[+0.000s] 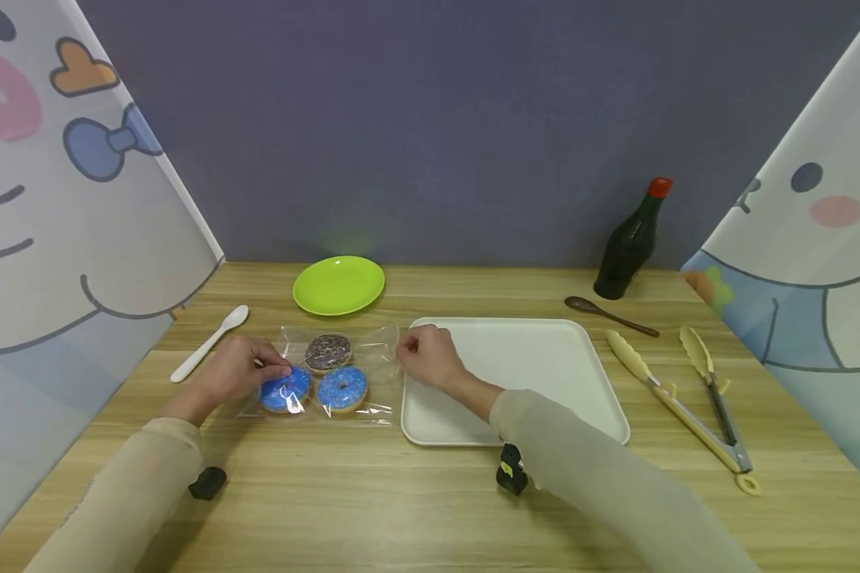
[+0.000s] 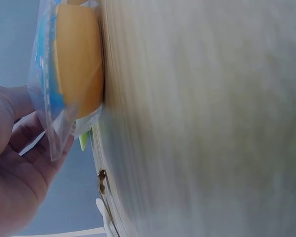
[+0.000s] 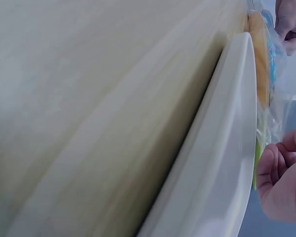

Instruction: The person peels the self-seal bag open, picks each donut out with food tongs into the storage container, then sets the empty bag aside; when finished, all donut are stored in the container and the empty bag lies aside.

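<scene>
A clear plastic bag (image 1: 381,350) lies on the table with three donuts in it. Two have blue icing, the left blue donut (image 1: 285,390) and the right blue donut (image 1: 342,389); a chocolate donut (image 1: 328,352) with pale streaks sits behind them. My left hand (image 1: 240,371) pinches the bag's film beside the left donut, thumb and fingers on either side of it in the left wrist view. At the opposite end, my right hand (image 1: 430,356) pinches the bag's edge with curled fingers, over the left rim of a white tray (image 1: 523,374).
A green plate (image 1: 339,286) stands behind the bag, and a white spoon (image 1: 210,343) lies to its left. Right of the tray are a brown spoon (image 1: 611,315) and tongs (image 1: 695,410). A dark bottle (image 1: 629,243) with a red cap stands at the back right.
</scene>
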{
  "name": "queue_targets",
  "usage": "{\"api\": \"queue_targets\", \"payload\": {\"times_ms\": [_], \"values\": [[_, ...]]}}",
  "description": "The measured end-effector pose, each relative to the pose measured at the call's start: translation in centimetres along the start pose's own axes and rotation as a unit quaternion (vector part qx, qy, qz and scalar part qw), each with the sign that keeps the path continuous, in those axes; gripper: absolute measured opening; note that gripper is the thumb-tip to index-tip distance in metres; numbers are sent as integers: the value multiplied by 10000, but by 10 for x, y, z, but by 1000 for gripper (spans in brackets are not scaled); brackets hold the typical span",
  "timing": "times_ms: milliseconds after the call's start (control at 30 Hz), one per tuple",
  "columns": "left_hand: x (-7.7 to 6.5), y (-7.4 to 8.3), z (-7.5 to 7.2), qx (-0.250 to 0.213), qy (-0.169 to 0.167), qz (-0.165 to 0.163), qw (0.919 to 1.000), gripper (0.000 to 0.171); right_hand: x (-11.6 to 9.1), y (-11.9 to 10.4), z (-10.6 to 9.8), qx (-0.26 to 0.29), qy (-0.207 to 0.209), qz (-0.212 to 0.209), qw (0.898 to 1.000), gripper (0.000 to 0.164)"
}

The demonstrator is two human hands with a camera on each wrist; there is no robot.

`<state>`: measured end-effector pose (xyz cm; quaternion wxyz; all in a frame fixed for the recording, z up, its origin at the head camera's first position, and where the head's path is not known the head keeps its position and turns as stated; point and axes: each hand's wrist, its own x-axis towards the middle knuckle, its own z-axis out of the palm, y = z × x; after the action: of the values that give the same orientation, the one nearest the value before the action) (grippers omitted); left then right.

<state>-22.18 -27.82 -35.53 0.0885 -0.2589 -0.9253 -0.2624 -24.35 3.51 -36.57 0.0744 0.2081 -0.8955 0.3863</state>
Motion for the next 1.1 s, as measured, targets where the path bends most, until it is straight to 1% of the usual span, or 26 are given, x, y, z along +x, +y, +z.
{"api": "queue_targets", "payload": {"times_ms": [200, 367, 500, 733, 833, 1000, 1100], "values": [[0, -1, 0, -46, -35, -79, 10000, 5, -5, 3, -6, 270, 7, 194, 9994, 16], [-1, 0, 0, -77, -1, -83, 9999, 5, -8, 6, -8, 322, 72, 410, 9986, 17], [-1, 1, 0, -88, 7, -81, 9999, 5, -8, 8, -7, 325, 43, 498, 9982, 17], [0, 1, 0, 22, 21, 6, 10000, 6, 2, 9, -4, 323, 2, 258, 9991, 14], [0, 0, 0, 23, 26, 31, 10000, 6, 7, 7, -2, 279, -94, 316, 9991, 17], [1, -2, 1, -48, -11, 18, 10000, 6, 16, 2, 3, 33, -236, 453, 9987, 25], [1, -2, 2, -103, -33, -7, 9999, 7, 19, 0, 6, -50, -256, 534, 9982, 25]]}}
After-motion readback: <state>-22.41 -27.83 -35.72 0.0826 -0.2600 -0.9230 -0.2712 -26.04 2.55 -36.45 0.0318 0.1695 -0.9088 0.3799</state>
